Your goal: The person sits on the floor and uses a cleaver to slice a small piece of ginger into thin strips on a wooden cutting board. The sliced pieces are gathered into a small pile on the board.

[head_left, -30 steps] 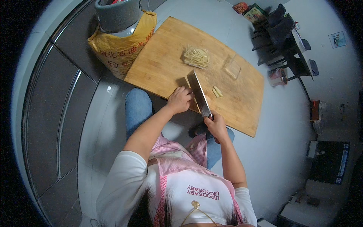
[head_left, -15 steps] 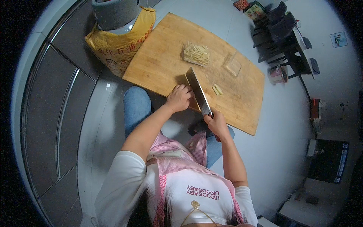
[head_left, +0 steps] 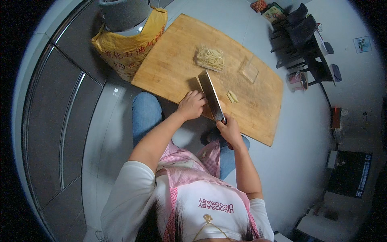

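Note:
A wooden board (head_left: 173, 60) lies in front of my knees. My right hand (head_left: 229, 130) is closed round the handle of a cleaver (head_left: 211, 94), whose broad blade points away from me over the near edge of the board. Just left of the blade, my left hand (head_left: 192, 105) presses down with its fingers curled; what lies beneath them is hidden. To the right of the cleaver are a few pale yellow cut pieces (head_left: 232, 97). Farther back, a clear plastic tray (head_left: 222, 69) holds many thin pale strips (head_left: 210, 57).
Right of the filled tray lies an empty-looking clear plastic lid or tray (head_left: 250, 71). A yellow bag (head_left: 125, 48) round a gas cylinder (head_left: 124, 15) stands against the board's left side. Dark drawers (head_left: 48, 117) line the left. Chairs (head_left: 300, 32) and a pink bin (head_left: 297, 80) stand at far right.
The cleaver and my right hand have shifted very slightly, the blade staying beside my left fingers. My left hand keeps its place, and the pieces on the board lie as before.

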The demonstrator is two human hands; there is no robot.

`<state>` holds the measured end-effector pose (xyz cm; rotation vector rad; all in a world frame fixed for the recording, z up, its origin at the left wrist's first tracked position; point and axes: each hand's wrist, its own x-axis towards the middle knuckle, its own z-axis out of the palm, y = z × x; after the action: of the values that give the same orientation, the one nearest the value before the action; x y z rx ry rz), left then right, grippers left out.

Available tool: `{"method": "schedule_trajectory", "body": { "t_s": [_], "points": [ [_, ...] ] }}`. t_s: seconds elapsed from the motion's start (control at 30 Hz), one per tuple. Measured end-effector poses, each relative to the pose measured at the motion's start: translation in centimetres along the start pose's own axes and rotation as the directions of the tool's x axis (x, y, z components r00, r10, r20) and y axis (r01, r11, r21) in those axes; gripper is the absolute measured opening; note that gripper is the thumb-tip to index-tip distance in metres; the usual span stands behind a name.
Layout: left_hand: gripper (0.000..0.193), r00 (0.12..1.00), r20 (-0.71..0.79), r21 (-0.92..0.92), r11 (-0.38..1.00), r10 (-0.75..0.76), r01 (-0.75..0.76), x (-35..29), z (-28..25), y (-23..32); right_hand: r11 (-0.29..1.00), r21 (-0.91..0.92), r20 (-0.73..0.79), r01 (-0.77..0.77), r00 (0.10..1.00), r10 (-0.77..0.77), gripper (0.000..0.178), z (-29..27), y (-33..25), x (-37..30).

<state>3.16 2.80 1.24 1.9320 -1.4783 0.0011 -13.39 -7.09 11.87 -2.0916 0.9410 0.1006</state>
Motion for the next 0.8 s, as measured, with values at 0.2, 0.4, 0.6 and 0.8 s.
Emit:
{"method": "schedule_trajectory", "body": {
  "t_s": [0.2,0.4,0.6,0.8],
  "points": [
    [0.013,0.998,-0.069,-0.072,0.997,0.008,-0.013,0.0,0.5,-0.2,0.997,0.070,-0.018,0.025,1.000,-0.024,0.023,0.0,0.4,0.0],
    [0.021,0.998,-0.063,-0.063,0.998,-0.011,0.007,-0.1,0.6,-0.2,0.998,0.068,-0.005,0.009,1.000,-0.008,0.021,-0.2,-0.4,-0.6],
    [0.024,0.999,-0.030,-0.059,0.998,-0.016,0.014,-0.2,0.8,-0.5,0.997,0.075,0.001,-0.018,1.000,0.018,0.020,-0.4,-0.4,-1.1],
    [0.023,0.997,-0.074,-0.058,0.998,0.016,-0.021,0.0,0.3,0.0,0.997,0.066,0.022,-0.030,0.999,0.028,0.018,-0.6,-0.3,-1.0]
  ]
}}
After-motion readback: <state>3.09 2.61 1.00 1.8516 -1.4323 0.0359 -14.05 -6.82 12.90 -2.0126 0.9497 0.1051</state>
